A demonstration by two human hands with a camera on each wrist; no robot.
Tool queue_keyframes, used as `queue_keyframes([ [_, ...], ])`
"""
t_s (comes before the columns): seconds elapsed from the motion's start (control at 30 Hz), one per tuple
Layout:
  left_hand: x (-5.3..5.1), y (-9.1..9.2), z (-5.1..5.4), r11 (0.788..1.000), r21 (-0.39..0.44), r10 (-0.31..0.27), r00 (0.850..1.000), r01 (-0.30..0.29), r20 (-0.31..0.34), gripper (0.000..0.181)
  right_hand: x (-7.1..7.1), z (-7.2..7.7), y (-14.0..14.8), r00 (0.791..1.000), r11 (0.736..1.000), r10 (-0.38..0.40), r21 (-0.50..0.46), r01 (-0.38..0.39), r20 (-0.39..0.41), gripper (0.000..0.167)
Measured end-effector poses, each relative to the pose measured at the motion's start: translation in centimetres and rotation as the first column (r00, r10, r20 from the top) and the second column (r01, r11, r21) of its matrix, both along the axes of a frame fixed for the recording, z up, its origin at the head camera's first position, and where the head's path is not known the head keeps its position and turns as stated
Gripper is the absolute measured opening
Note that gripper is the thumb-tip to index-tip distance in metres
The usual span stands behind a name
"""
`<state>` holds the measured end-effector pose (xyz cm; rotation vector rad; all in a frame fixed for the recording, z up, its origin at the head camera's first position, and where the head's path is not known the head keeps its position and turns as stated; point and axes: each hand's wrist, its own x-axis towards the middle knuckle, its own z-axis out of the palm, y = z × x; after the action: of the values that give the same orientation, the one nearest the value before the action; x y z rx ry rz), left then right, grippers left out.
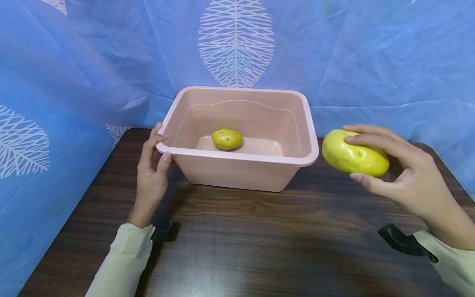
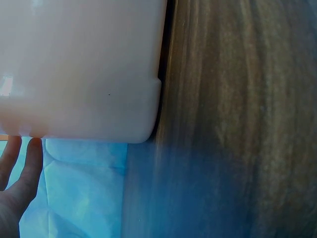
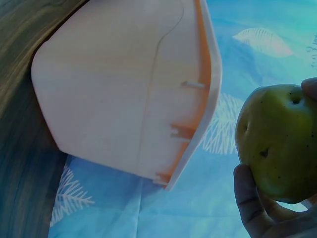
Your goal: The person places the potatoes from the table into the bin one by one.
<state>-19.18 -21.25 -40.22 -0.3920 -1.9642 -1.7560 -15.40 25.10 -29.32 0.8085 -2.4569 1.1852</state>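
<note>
A pink plastic bin (image 1: 237, 171) stands on the table, and inside on its floor lies one yellow potato (image 1: 227, 139). My left hand (image 1: 152, 171) pinches the bin's near left corner at the rim, thumb outside and fingers along the edge. In the left wrist view, fingers (image 2: 32, 163) of that hand touch the bin's side (image 2: 84, 74). Off the bin's right side, my right hand (image 1: 412, 173) grips a larger yellow potato (image 1: 352, 154) above the table, thumb below and fingers on top. The right wrist view shows this potato (image 3: 280, 141) beside the bin's end wall (image 3: 109, 89).
The dark wood-grain table (image 1: 259, 235) carries the bin near its far edge. A blue cloth (image 1: 389, 62) with white leaf prints hangs behind the table and along its left side. Black straps (image 1: 404, 243) sit on both wrists.
</note>
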Motion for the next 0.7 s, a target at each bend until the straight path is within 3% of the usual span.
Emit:
queue_keyframes([
  [0.07, 0.1, 0.0, 0.1, 1.000, 0.001, -0.002, 1.000, 0.002, 0.004, 0.038, 0.3, 0.3, -0.3, 1.000, 1.000, 0.013, 0.006, -0.013, -0.007, 0.074],
  [0.17, 0.1, 0.0, 0.1, 1.000, -0.006, 0.003, 1.000, -0.003, 0.007, 0.038, 0.9, 1.0, -0.8, 0.999, 1.000, 0.006, -0.008, -0.006, 0.045, 0.072],
  [0.3, 0.1, -0.1, 0.1, 1.000, -0.014, 0.011, 1.000, -0.011, 0.007, 0.038, 1.5, 1.7, -1.3, 0.991, 0.995, 0.025, -0.102, -0.012, 0.132, 0.068],
  [0.5, 0.0, -0.1, 0.0, 1.000, -0.015, 0.016, 1.000, -0.016, -0.002, 0.039, 1.3, 1.5, -1.4, 0.990, 0.981, 0.122, -0.162, -0.110, 0.064, 0.066],
  [0.7, 0.1, 0.0, 0.2, 1.000, 0.002, 0.005, 1.000, -0.005, 0.006, 0.038, 1.1, 1.6, -1.9, 0.994, 0.991, 0.103, -0.088, -0.100, 0.039, 0.068],
])
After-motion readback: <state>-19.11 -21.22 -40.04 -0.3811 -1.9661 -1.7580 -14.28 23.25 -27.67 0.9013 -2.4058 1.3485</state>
